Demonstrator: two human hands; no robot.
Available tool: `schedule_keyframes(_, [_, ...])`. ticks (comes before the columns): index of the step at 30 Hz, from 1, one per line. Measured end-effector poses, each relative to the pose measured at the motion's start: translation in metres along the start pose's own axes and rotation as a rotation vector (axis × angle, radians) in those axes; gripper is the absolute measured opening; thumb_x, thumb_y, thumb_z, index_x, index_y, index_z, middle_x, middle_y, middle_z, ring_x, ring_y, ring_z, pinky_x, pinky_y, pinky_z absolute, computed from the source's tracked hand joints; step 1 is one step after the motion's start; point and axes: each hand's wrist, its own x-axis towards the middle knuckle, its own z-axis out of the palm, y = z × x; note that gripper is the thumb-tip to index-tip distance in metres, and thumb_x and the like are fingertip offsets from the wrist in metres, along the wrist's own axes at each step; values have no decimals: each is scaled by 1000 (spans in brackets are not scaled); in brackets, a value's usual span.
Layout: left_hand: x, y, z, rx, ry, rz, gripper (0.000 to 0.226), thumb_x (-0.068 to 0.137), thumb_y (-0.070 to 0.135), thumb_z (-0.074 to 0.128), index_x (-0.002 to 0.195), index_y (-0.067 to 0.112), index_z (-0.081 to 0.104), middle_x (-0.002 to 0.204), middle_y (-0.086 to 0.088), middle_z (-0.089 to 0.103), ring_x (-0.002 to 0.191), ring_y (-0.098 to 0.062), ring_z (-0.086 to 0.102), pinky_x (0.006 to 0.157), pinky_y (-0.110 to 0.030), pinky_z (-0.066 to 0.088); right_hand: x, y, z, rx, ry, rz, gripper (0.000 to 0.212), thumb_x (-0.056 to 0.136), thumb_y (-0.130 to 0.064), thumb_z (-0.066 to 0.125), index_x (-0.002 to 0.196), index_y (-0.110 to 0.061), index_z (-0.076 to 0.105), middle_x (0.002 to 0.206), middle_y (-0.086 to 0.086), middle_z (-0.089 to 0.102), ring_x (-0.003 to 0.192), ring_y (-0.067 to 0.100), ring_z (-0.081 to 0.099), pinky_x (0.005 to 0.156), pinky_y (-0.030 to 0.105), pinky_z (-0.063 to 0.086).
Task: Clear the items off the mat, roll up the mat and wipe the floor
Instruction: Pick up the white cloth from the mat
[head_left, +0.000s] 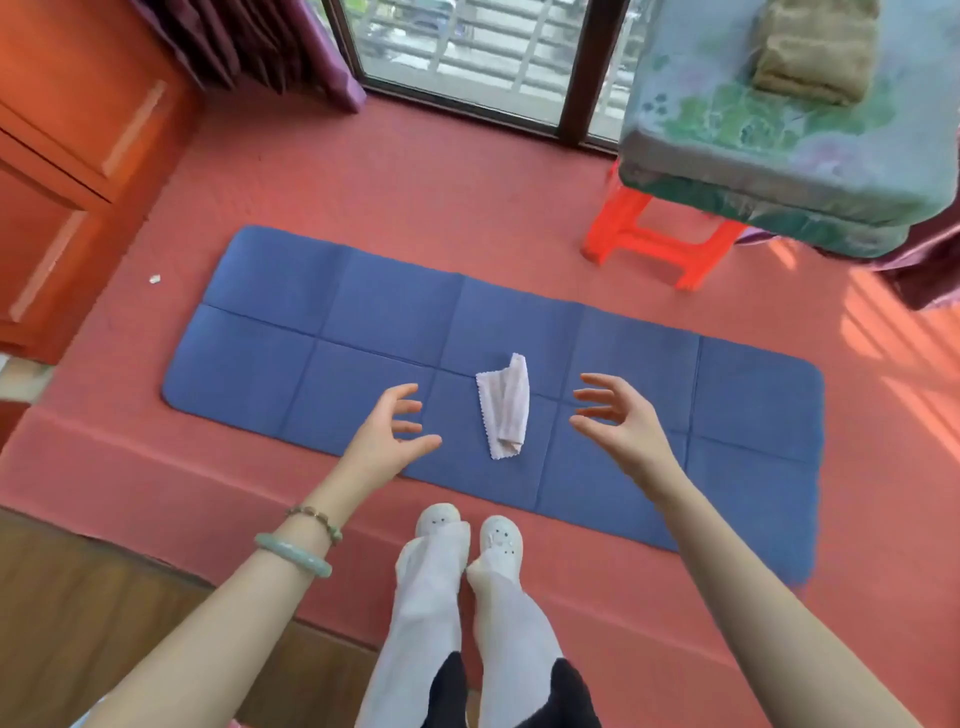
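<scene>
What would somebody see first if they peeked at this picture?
Probably the big blue mat spread flat across the pink floor, with a small white cloth lying crumpled near its middle. Next, the left hand and right hand held out on either side of the cloth, fingers spread and holding nothing. A bright orange stool stands beyond the mat's far right end.

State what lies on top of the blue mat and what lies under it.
One crumpled white cloth lies on the blue mat, between the left hand and right hand, which hold nothing. Red floor surrounds the mat; the part beneath it is covered.
</scene>
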Motion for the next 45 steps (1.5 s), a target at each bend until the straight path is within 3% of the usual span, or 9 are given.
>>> schedule_keyframes(11, [279, -215, 126, 180, -91, -119, 61, 85, 30, 67, 137, 19, 38, 133, 0, 48, 109, -14, 50, 81, -27, 43, 237, 261, 116, -1, 91, 149, 28, 80, -13, 67, 103, -27, 59, 97, -8, 63, 86, 9, 62, 63, 18, 45])
schedule_keyframes(14, [334, -267, 160, 227, -104, -139, 61, 86, 31, 67, 138, 16, 38, 136, -2, 47, 115, -16, 50, 85, -27, 42, 288, 326, 136, -26, 115, 184, 28, 80, -16, 67, 105, -24, 59, 105, -3, 62, 89, 10, 60, 62, 20, 44])
schedule_keyframes(19, [394, -322, 206, 188, -157, -193, 69, 85, 33, 67, 141, 16, 32, 138, -4, 45, 112, -13, 49, 85, -26, 40, 351, 396, 155, -120, 96, 305, 64, 80, -30, 71, 135, -15, 43, 127, 2, 51, 107, 16, 51, 83, 27, 40])
schedule_keyframes(24, [424, -338, 233, 225, -172, -238, 70, 83, 31, 69, 138, 12, 31, 130, -6, 49, 107, -17, 50, 84, -28, 41, 381, 423, 165, -142, -1, 418, 76, 77, -38, 74, 138, -11, 38, 111, 1, 54, 99, 15, 50, 82, 27, 37])
schedule_keyframes(30, [445, -347, 244, 428, -100, -188, 50, 79, 32, 70, 115, 12, 42, 104, -3, 59, 93, -23, 59, 74, -36, 50, 403, 440, 172, -233, -1, 364, 44, 75, -21, 74, 115, -8, 60, 107, 3, 62, 96, 19, 59, 81, 31, 48])
schedule_keyframes(34, [451, -348, 245, 498, -79, -94, 17, 81, 24, 60, 92, 12, 55, 85, 2, 63, 82, -24, 60, 69, -34, 48, 417, 438, 172, -283, -64, 304, 24, 72, -7, 61, 93, 4, 66, 75, 2, 58, 67, 18, 51, 67, 31, 48])
schedule_keyframes(37, [461, -336, 235, 397, -21, -10, 16, 83, 22, 52, 78, 8, 54, 71, -4, 60, 67, -23, 50, 59, -30, 38, 426, 420, 160, -283, -70, 222, 15, 71, -7, 56, 79, -5, 69, 70, 1, 63, 67, 17, 55, 70, 35, 53])
schedule_keyframes(40, [476, -309, 212, 247, 24, 57, 15, 86, 23, 57, 75, 14, 57, 76, 0, 66, 69, -17, 55, 59, -27, 39, 437, 401, 142, -212, -9, 139, 15, 72, -7, 59, 75, -16, 70, 76, -1, 70, 77, 19, 64, 80, 37, 54])
schedule_keyframes(45, [506, -284, 177, 149, 41, 118, 7, 84, 20, 63, 77, 19, 63, 74, 3, 68, 67, -15, 59, 71, -34, 50, 451, 380, 123, -146, 47, 82, 17, 78, 0, 61, 73, -15, 67, 77, 2, 68, 76, 20, 63, 76, 35, 56])
